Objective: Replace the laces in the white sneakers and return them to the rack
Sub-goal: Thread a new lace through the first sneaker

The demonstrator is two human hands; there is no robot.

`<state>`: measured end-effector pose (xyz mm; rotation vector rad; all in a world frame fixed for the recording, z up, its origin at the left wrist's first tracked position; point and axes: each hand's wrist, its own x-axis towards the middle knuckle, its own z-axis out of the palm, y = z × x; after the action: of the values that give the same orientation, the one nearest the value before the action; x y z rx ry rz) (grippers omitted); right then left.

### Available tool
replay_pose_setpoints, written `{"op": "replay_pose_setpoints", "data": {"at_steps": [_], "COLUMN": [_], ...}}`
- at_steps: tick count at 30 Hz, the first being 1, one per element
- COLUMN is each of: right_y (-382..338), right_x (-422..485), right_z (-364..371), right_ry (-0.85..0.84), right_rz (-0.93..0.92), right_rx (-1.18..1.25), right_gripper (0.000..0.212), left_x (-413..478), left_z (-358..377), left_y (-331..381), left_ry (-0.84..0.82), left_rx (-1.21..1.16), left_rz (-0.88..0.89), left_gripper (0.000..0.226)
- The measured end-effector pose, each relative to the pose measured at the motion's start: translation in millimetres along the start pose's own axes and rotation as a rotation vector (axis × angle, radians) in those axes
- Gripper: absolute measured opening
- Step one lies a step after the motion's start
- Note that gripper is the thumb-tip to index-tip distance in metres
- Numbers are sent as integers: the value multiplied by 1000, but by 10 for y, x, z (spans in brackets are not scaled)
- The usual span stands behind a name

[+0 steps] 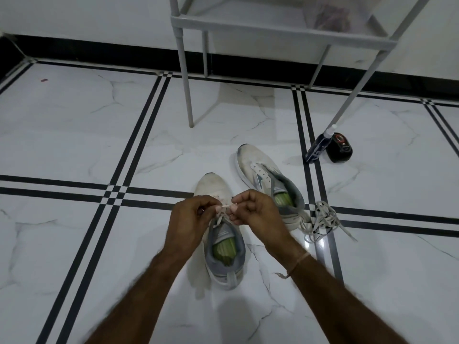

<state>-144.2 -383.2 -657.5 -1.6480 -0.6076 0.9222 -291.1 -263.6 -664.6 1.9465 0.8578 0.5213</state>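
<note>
While both hands work over the near shoe, I log the scene from largest item down. Floor point(74, 135): white marble-look tile with black double stripes. Rack point(278, 28): pale grey, standing against the wall at the top of view, its lowest shelf raised on thin legs; a blurred reddish item sits on that shelf, and I cannot tell what it is. Near sneaker point(218, 244): white with grey collar and a green insole, toe pointing away from me, centred under the hands. Far sneaker point(263, 175): same colouring, lying just to the right and further off, eyelets empty. Loose laces point(320, 219): a tangled white heap on the floor, touching the heel of the far sneaker. Dark spray bottle point(319, 145) and a small black container point(339, 147) stand side by side beyond, near a rack leg. Left hand point(191, 217): grip pinched shut on a lace end point(224, 206) above the near sneaker's tongue. Right hand point(253, 209): grip also pinched on that same short stretch of lace; a thin band circles the wrist.
</note>
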Motion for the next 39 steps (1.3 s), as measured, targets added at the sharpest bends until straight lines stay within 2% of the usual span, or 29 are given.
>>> {"op": "replay_pose_setpoints", "data": {"at_steps": [3,5,7,13,17,20,26,27,30,32,36,39], "right_y": [172,228,243,219,201,185,222,221,218,238,279,295], "right_x": [-71,-100,-86,-110,-152,-171,-183,-189,-198,-202,-214,-211], "right_z": [-19,-8,-16,-28,-10,11,-1,-3,34,77,150,80], "right_ry": [-15,-20,3,16,16,32,2,1,34,64,98,12], "right_rz": [-82,-108,-95,56,84,102,7,-21,-96,-129,-170,-162], "right_rx": [-408,-476,-443,-196,-109,-64,-170,-215,-367,-417,-471,-338], "right_gripper": [28,18,12,19,19,30,46,44,21,15,12,15], "left_x": [-28,-59,-89,-191,-244,-246,-272,-276,-267,-248,-175,-130], "left_z": [5,32,69,173,228,248,333,341,355,355,343,301], "left_y": [-84,-122,-147,-60,-32,4,88,98,94,93,109,-32], "left_ry": [3,-28,-45,-6,31,7,37,33,17,10,-38,-51], "left_rx": [-33,-41,15,211,211,203,292,309,394,448,496,353], "left_rz": [-56,-87,-97,-94,-86,-66,-100,-99,-89,-80,-77,-107], "left_gripper": [6,4,6,15,16,14,19,19,17,20,20,17]}}
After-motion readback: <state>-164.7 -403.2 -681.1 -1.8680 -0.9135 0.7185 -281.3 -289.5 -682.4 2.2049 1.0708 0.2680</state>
